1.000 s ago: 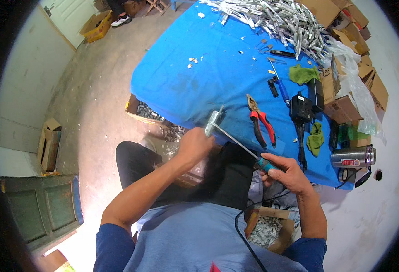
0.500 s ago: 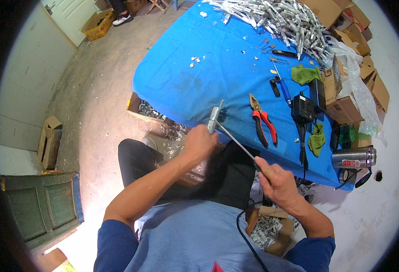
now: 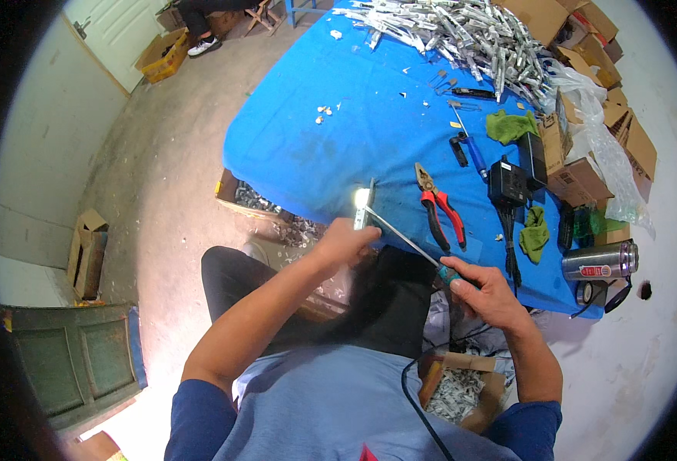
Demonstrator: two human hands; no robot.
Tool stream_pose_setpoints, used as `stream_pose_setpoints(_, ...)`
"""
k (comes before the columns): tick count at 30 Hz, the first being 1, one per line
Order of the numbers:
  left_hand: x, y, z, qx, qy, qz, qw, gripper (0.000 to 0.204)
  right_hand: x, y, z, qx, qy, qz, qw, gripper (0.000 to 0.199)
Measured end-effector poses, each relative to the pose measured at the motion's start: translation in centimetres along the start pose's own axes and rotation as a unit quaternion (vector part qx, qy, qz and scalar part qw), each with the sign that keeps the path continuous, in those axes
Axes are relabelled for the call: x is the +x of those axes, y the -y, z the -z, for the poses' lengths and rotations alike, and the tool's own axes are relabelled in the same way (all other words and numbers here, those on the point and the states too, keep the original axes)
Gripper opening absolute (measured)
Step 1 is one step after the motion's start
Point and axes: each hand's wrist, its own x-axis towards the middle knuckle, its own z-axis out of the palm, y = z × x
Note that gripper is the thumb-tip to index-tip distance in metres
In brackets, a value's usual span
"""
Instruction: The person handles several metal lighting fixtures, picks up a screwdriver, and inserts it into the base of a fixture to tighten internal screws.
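Observation:
My left hand (image 3: pixel 345 246) is closed round the lower end of a narrow silvery metal piece (image 3: pixel 362 217), held upright at the front edge of the blue-covered table (image 3: pixel 277 131). Bright glare lies on the piece's upper part. In my right hand (image 3: pixel 491 293) is a screwdriver (image 3: pixel 404 239) with a teal handle and a long metal shaft. Its shaft slants up to the left, and its tip meets the piece near the middle; whether it is inside a gap I cannot tell. Pliers with red and black handles (image 3: pixel 440 209) lie to the right of the shaft.
Silvery strips are heaped (image 3: pixel 461 38) at the table's far end. A blue-handled screwdriver (image 3: pixel 475 156), a black power adapter (image 3: pixel 506 183), green cloths (image 3: pixel 534 234) and a steel flask (image 3: pixel 600 263) line the right side. Boxes of metal parts (image 3: pixel 248 201) stand below. Another person's leg (image 3: pixel 197 21) shows at the back.
My right hand has moved slightly down and right, uncovering the teal handle. The held piece has tilted so that it now catches bright glare. The view has shifted slightly.

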Motion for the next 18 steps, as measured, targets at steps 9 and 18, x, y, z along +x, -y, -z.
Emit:
stream_pose_setpoints(9,-0.3,-0.7,-0.7,-0.122,-0.025,0.067,0.990,0.024,0.6,2.5,0.8,0.031,0.021,-0.054,0.998,0.042)
stream_pose_setpoints(18,-0.1,-0.7,-1.1,-0.110,-0.040,0.047,0.992,0.031,2.0,3.2,2.2,-0.034,0.032,-0.026,0.999,0.041)
